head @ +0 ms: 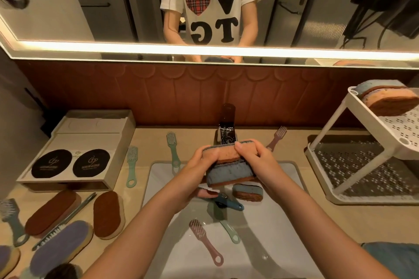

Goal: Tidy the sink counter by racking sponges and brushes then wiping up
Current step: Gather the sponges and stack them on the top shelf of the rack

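Rack (353, 120) holds two sponges (387, 97); sink (283, 222) holds brushes (205, 241).

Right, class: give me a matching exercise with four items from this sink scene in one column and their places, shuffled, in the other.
Items:
1. pink brush
2. stacked sponges
3. black round pads
4. sponges on rack

Places:
A. top shelf on the right
B. in the sink basin
C. in the box on the left
D. held in both hands

Pairs: 1-B, 2-D, 3-C, 4-A

Glossy white sink (260, 244), chrome tap (226, 135), perforated plastic rack (367, 165).
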Tool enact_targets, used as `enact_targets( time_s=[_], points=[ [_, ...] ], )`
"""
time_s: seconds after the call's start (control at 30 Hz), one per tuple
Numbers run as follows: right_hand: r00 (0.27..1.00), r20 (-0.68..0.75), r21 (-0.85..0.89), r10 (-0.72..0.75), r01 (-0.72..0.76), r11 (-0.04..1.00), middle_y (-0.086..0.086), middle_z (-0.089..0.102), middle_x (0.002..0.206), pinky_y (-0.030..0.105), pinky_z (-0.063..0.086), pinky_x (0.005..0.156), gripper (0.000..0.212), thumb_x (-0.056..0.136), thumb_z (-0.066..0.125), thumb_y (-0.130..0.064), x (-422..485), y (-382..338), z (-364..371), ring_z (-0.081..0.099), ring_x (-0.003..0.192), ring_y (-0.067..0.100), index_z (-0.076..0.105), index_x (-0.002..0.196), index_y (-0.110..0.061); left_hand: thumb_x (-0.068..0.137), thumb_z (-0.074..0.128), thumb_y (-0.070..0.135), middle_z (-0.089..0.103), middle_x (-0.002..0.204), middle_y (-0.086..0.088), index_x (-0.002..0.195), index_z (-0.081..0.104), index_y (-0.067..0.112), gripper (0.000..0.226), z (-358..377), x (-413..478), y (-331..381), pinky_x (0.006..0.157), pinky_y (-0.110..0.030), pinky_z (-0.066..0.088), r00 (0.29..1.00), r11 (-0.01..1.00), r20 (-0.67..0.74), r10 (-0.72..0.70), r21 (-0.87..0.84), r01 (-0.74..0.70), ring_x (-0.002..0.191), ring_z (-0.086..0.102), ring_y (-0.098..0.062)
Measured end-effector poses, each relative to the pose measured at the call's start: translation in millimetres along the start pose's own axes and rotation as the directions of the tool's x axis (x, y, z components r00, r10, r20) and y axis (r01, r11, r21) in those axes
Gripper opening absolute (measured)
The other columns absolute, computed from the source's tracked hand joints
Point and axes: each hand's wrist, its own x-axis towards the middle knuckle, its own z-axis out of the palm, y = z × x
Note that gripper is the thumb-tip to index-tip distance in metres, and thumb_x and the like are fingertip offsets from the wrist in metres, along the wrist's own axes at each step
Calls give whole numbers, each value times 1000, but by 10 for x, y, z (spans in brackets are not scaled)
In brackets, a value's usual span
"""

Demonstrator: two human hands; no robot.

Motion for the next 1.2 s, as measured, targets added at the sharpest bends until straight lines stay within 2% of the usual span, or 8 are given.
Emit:
enact_targets(
  time_s=[0.1,0.33,0.5,0.6,0.77,0.87,1.0,1.2],
  points=[
    [996,-71,-12,-59,59,998,4,64,93,28,56,67,29,89,56,-40,-7,-21,96,66,83,17,54,106,-16,88,45,53,57,113,-5,110,47,31,31,122,35,54,72,-44,58,999,991,-42,32,-128,-37,99,62,-23],
    [971,-173,0,-168,171,985,0,65,86,32,55,71,26,89,52,-42,-70,-89,119,66,82,15,53,95,-17,86,58,42,63,71,5,76,55,27,19,377,150,179,69,-41,55,845,920,-364,392,148,-363,73,65,-20],
    [953,-259,-18,-159,160,987,5,65,79,37,52,70,32,92,48,-41,15,-12,-3,65,78,21,58,80,-13,87,50,46,59,67,4,71,53,20,31,533,192,211,61,-34,45,818,761,-232,526,558,-331,70,57,-18],
    [959,-260,30,-112,124,992,6,66,77,29,51,64,35,95,43,-37,16,58,-84,65,75,19,60,79,-12,90,45,42,55,64,3,67,51,16,35,640,236,201,54,-26,34,823,650,-160,544,700,-294,64,51,-12],
    [958,-274,24,-80,90,996,15,67,82,23,47,64,40,98,39,-27,26,138,-162,62,78,23,65,83,-1,92,42,41,51,61,1,63,51,14,41,790,350,140,56,-27,32,821,521,-93,563,811,-265,61,49,-16],
    [954,-295,15,-46,53,998,25,67,95,32,48,70,41,98,40,-24,72,198,-236,63,89,32,63,93,10,93,43,38,45,60,1,58,41,19,40,870,404,139,57,-28,31,825,466,-80,559,853,-233,62,47,-20],
    [953,-295,25,-64,75,997,2,60,67,18,43,57,38,98,39,-17,110,213,-346,55,64,9,60,67,-9,94,44,33,55,67,-6,63,43,17,35,1003,425,163,57,-30,36,828,414,-55,559,883,-220,65,53,-24],
    [963,-262,71,-61,83,994,-1,58,64,18,42,57,41,98,39,-14,184,219,-587,54,63,9,55,61,-14,96,41,37,64,85,-16,81,53,10,33,1241,488,230,65,-38,46,813,295,-48,580,943,-155,81,61,-33]
  ],
)
